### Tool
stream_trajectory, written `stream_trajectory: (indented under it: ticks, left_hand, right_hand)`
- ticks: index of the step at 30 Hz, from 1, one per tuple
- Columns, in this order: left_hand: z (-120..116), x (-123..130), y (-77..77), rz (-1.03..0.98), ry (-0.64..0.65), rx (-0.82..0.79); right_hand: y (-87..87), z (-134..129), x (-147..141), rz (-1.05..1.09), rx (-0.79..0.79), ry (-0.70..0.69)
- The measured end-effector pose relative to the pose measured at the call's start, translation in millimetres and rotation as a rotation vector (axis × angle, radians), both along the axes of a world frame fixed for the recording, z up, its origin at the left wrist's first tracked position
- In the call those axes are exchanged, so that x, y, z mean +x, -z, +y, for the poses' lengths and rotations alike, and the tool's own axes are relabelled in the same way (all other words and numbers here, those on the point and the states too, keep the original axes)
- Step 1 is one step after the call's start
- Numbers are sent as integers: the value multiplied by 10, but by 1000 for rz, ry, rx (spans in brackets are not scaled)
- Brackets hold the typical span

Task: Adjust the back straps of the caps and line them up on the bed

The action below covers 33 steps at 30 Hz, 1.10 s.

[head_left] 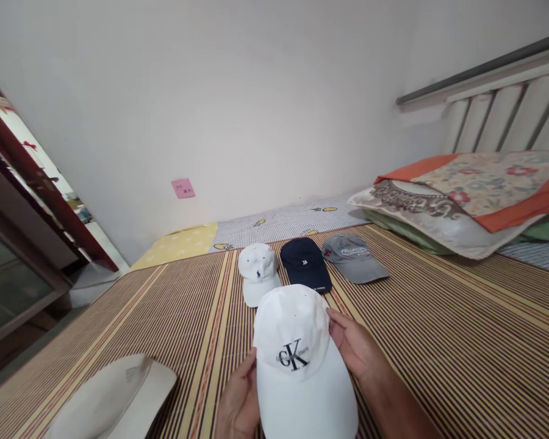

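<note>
Between my two hands is a white baseball cap point(297, 329) with a black "CK" mark on its front, its brim pointing towards me. My left hand point(240, 396) grips the cap's left side, the thumb along its edge. On the opposite side, my right hand point(354, 344) pinches the crown's rim, with the fingers partly hidden behind it. Just beyond stand a smaller white cap point(258, 271) with a dark emblem, a navy cap point(304, 265) and a grey cap point(354, 259), side by side in a row. A beige cap point(114, 396) lies at the lower left.
A striped mat point(201, 317) covers the bed. Pillows point(416, 210) under an orange-edged floral cloth point(498, 183) are stacked at the right, before a white headboard point(512, 113). A pink note point(183, 188) is on the wall. A door point(50, 195) stands at the left.
</note>
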<state>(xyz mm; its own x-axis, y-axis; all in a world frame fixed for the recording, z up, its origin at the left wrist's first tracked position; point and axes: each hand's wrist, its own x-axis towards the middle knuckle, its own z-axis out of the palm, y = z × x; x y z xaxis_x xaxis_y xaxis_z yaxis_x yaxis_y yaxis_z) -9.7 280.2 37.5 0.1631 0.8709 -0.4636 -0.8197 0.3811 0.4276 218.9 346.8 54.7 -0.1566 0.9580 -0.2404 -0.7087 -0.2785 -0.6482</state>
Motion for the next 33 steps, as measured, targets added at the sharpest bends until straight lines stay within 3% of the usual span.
stream_trajectory:
  ticks: [4,6,10,16,21,23,27,30,33]
  left_hand:
    - [-2,5,-70,-10,11,1]
    - [-16,-1,-96,19,-13,22]
    - [-64,-26,-141,146,-177,153]
    - [-169,58,-409,381,-253,388]
    - [-222,184,-567,586,-336,322]
    - [-210,202,-538,665,-362,323]
    - [-133,167,-361,891,-336,436]
    - [-66,126,-221,1134,-308,532]
    - [-26,92,-143,1360,-361,612]
  right_hand:
    - [-76,-56,36,-104,72,-32]
    - [-131,-84,75,-202,124,-112]
    - [-234,-88,163,-420,340,-208]
    - [-488,-173,223,-558,504,-117]
    - [-596,-241,259,-643,591,21]
    - [-560,-227,276,-637,596,9]
    - [-398,-172,319,-682,574,-174]
    - [-256,-133,368,-819,540,-294]
    - [-151,-106,424,-1026,567,-330]
